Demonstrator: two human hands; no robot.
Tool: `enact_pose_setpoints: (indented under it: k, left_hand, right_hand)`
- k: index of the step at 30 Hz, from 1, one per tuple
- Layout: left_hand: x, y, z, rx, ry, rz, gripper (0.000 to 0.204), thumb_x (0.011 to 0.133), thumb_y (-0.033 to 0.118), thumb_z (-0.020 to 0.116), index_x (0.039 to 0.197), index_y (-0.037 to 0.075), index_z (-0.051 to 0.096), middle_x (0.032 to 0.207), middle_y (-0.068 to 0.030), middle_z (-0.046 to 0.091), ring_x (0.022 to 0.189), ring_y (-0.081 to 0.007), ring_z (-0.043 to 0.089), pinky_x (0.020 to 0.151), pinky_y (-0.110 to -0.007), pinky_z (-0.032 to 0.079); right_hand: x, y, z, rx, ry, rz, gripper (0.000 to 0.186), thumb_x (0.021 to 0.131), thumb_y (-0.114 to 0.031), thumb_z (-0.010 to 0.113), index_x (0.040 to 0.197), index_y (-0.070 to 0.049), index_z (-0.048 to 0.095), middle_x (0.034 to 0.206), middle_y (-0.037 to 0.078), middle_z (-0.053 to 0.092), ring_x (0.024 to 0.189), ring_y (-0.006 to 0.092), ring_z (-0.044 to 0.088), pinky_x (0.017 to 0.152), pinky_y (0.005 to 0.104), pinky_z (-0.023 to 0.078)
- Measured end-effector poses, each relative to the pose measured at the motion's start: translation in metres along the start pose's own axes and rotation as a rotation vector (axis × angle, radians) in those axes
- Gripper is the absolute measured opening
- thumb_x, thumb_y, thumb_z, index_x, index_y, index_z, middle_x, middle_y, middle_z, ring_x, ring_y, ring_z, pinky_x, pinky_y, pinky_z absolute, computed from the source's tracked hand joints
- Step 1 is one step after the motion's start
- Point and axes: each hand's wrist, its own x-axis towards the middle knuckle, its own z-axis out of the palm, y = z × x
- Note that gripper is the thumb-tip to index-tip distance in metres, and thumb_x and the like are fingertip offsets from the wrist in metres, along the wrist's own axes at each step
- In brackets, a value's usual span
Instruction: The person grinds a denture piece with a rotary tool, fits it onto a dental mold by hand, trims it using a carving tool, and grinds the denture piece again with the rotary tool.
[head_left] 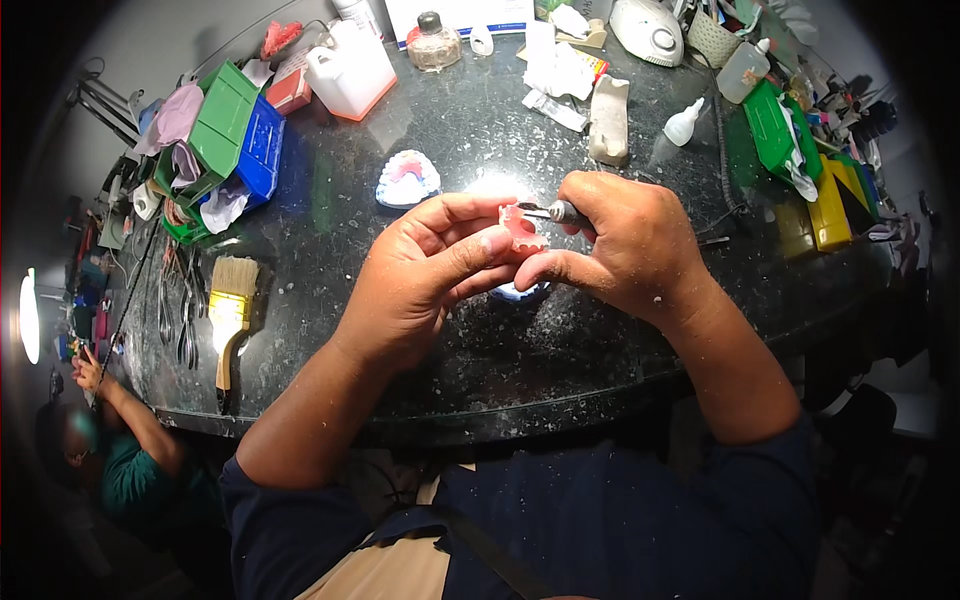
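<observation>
Between the fingertips and thumb of my left hand (425, 255) is a small pink denture plate (524, 236) with a scalloped edge. My right hand (630, 240) is wrapped round a rotary handpiece (566, 212). Its metal tip points left and meets the upper part of the plate, though I cannot tell whether it touches. The right thumb lies by the plate's lower edge. Just beyond my left hand sits a white dental cast (408, 180) with a pink middle and a blue base. Part of another blue-and-white piece (520, 293) shows beneath my hands, mostly covered.
A flat brush (231, 310) and metal hand tools (182, 315) lie at left. Behind them stand green and blue bins (262, 150) and a white jug (350, 70). A worn block (609, 120) and dropper bottle (685, 122) are at back right. Another person (150, 470) works at far left.
</observation>
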Motion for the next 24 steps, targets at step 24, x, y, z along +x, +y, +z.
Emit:
enact_pose_setpoints:
  k: [24]
  left_hand:
    - [0.002,-0.004,-0.002,0.072,0.038,0.004,0.034,0.112,0.011,0.073,0.141,-0.006,0.067,0.13,-0.0189,0.079,0.116,-0.024,0.08,0.106,-0.036,0.066]
  right_hand:
    - [-0.005,-0.001,0.008,-0.055,-0.073,0.022,0.056,0.092,-0.061,0.083,0.094,-0.007,0.069,0.087,0.015,0.074,0.08,0.0385,0.077,0.069,0.048,0.061]
